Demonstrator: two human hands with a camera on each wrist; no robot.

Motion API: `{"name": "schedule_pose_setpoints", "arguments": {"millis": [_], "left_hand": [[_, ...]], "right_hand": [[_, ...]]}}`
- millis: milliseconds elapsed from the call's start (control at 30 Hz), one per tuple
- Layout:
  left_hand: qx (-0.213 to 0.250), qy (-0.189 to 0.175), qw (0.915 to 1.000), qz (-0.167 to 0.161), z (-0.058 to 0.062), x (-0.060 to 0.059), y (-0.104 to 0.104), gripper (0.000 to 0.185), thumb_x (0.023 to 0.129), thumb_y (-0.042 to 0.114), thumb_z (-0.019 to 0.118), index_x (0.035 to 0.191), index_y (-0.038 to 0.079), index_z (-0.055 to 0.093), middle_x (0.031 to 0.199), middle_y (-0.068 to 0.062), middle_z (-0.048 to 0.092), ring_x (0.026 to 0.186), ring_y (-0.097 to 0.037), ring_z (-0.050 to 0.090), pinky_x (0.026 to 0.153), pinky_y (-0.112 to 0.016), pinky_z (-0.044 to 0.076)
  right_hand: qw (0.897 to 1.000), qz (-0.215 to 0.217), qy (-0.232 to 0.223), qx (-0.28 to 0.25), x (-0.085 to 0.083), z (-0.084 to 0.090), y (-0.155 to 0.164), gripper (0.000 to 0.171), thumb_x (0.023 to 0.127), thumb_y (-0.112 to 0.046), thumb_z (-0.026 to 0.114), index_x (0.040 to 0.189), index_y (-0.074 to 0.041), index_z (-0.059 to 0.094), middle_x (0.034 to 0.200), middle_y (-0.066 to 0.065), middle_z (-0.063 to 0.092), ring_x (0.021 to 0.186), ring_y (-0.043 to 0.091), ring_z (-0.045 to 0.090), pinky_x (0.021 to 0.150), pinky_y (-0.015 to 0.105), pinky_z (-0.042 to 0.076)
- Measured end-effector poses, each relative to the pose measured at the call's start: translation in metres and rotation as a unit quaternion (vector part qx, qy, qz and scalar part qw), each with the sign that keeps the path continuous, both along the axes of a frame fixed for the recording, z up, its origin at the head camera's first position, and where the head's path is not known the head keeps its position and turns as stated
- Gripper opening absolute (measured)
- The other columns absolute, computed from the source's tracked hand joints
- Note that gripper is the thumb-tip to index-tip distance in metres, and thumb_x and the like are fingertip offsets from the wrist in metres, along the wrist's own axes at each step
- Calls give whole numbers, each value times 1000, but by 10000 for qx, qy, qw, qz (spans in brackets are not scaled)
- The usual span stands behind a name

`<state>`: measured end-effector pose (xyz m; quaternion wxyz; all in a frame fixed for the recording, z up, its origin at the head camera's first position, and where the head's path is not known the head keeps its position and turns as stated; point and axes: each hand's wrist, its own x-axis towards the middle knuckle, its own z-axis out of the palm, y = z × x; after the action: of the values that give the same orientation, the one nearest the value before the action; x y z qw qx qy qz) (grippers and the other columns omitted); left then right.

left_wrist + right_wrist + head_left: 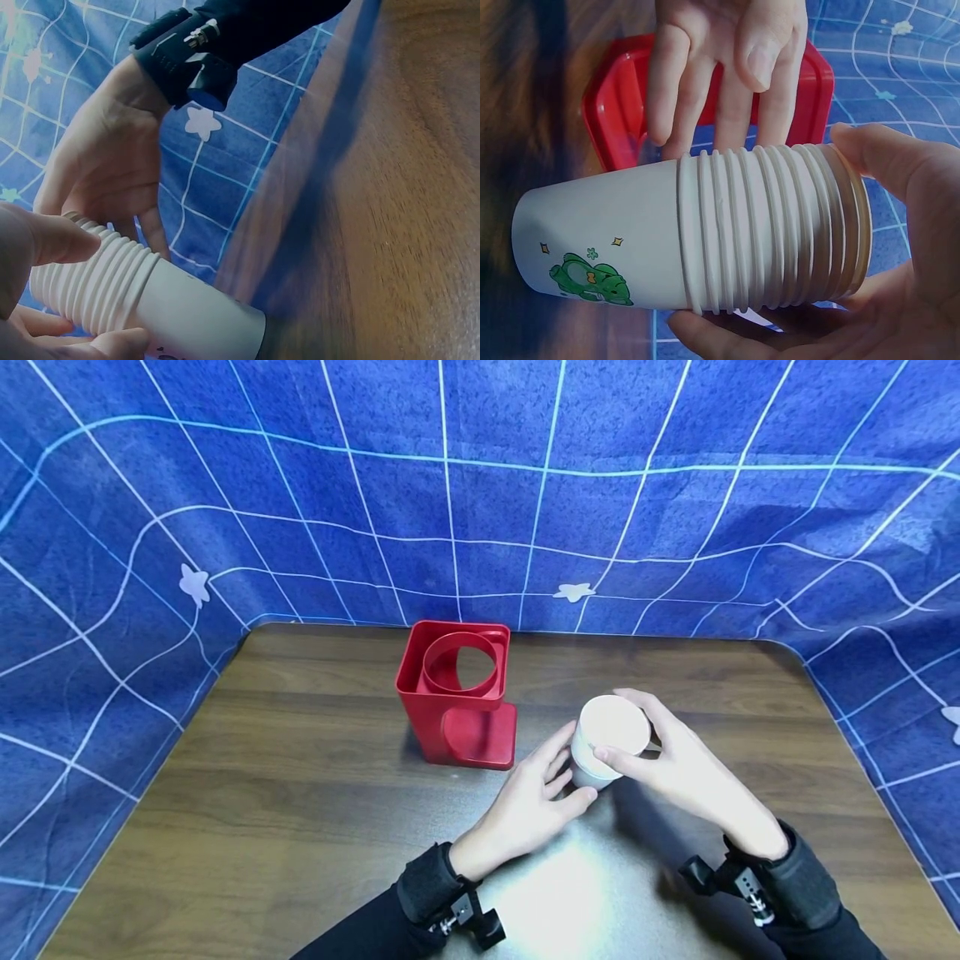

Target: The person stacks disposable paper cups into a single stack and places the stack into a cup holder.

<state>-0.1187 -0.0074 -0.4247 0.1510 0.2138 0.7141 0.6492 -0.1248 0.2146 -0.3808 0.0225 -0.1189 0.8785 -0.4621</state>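
Right hand (686, 768) curls round the rim end of the cup stack (606, 740), held above the surface (300, 793); left hand (525, 802), fingers relaxed, touches its base. Steadying both ends should keep the stack together.

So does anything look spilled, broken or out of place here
Nothing stands out. The stack of paper cups looks intact, held between the right hand and left hand. The red holder stands upright on the table, with no spills.

Matt paper cups (609, 739), glossy red plastic holder (459, 702)
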Motion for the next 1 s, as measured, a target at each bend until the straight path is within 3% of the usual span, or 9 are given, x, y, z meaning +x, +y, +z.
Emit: {"name": "schedule_pose_setpoints", "arguments": {"millis": [100, 267, 367, 500, 600, 667, 767, 867, 1000], "left_hand": [[-21, -7, 10000, -6, 2, 1, -3, 81, 94, 8, 74, 162, 13, 30, 166, -2, 35, 147, -27, 44, 112, -33, 47], [-679, 654, 9955, 20, 10, 7, -10, 84, 94, 13, 74, 162, 17, 26, 164, -6, 37, 146, -27, 46, 114, -43, 48], [-1179, 1012, 9878, 76, 19, 13, -16, 87, 93, 18, 75, 163, 20, 23, 163, -5, 37, 144, -25, 47, 115, -46, 46], [-1502, 1158, 9819, 21, 37, 20, -27, 88, 91, 24, 78, 162, 23, 26, 163, 5, 36, 140, -18, 51, 113, -40, 49], [-1391, 1409, 9802, -49, 50, 25, -37, 84, 89, 23, 80, 160, 23, 33, 160, 9, 40, 136, -13, 54, 109, -37, 53], [-1130, 1838, 9764, -44, 60, 26, -43, 78, 89, 19, 81, 155, 20, 41, 155, 6, 47, 133, -12, 57, 105, -34, 55], [-538, 2734, 9604, 56, 75, 27, -52, 68, 86, 10, 83, 147, 12, 52, 145, -3, 58, 127, -17, 62, 101, -33, 58], [-285, 3589, 9323, 358, 93, 26, -64, 62, 84, 5, 84, 140, 6, 58, 138, -9, 64, 123, -21, 64, 101, -32, 57], [-155, 3921, 9166, 769, 116, 25, -82, 58, 82, 3, 84, 136, 3, 62, 133, -11, 66, 112, -18, 68, 93, -29, 60]], "right_hand": [[9999, -28, -4, 100, 0, 0, 0, 70, 95, -29, 76, 152, -10, 40, 139, 11, 57, 120, 24, 56, 87, 22, 57], [9999, -8, 48, 160, 1, -2, 0, 67, 96, -30, 75, 150, -13, 41, 140, 8, 56, 121, 23, 57, 88, 22, 58], [9998, -4, 70, 161, 1, -2, 0, 66, 96, -31, 75, 150, -15, 42, 139, 7, 57, 121, 22, 57, 89, 23, 58], [9997, -24, 60, 241, 0, -3, 0, 66, 95, -35, 75, 151, -17, 42, 140, 6, 57, 123, 23, 57, 91, 27, 58], [9995, -57, 24, 311, 0, -3, 0, 70, 96, -37, 74, 153, -16, 40, 142, 7, 56, 127, 25, 56, 92, 27, 57], [9994, -80, 18, 346, 1, -3, 0, 72, 96, -37, 74, 154, -16, 39, 144, 8, 56, 128, 26, 56, 92, 29, 57], [9990, -116, 51, 421, 1, -3, 0, 74, 96, -38, 73, 156, -15, 37, 146, 9, 55, 129, 27, 56, 93, 35, 58], [9988, -137, 96, 463, 1, -3, 0, 72, 96, -38, 73, 156, -17, 38, 147, 8, 55, 129, 27, 57, 94, 36, 57], [9990, -82, 101, 425, 0, -5, 0, 70, 96, -36, 74, 154, -17, 39, 145, 8, 56, 128, 26, 57, 95, 30, 56]]}}
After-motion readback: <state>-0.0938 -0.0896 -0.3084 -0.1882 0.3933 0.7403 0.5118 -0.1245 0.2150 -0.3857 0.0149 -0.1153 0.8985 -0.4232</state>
